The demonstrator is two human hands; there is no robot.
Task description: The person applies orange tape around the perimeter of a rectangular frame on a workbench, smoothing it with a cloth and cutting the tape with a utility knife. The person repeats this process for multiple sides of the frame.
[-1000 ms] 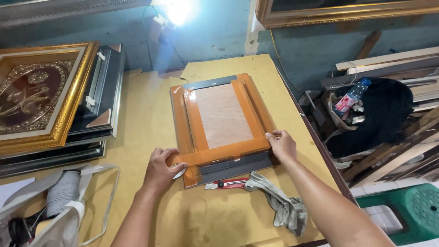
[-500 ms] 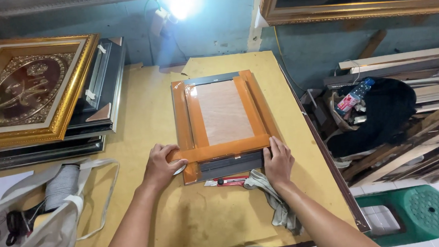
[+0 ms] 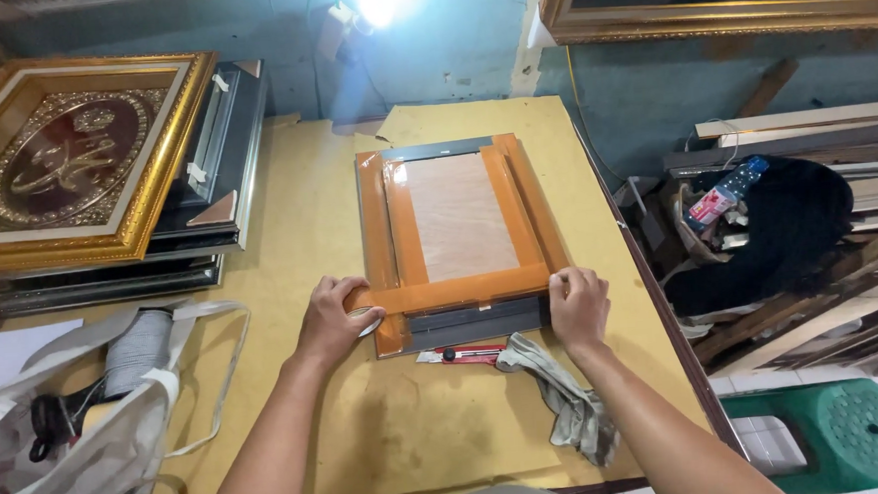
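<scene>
I am looking down on a yellow-brown cardboard-covered table (image 3: 262, 316), where a dark rectangular picture frame lying face-down with a pale wooden backing board (image 3: 456, 238) is sitting in the middle. Strips of orange-brown tape are running along the board's edges. My left hand (image 3: 334, 318) is curling closed around a roll of orange-brown packing tape (image 3: 365, 316) at the frame's lower left corner, and a strip of tape (image 3: 456, 291) is stretching from it across the bottom edge. My right hand (image 3: 578, 305) is pressing down on the strip's far end at the lower right corner, fingers bent and gripping nothing. A red utility knife (image 3: 462, 354) is lying just below the frame, beside a crumpled grey cloth (image 3: 567, 401). A white tote bag (image 3: 87, 416) is sitting at the left.
</scene>
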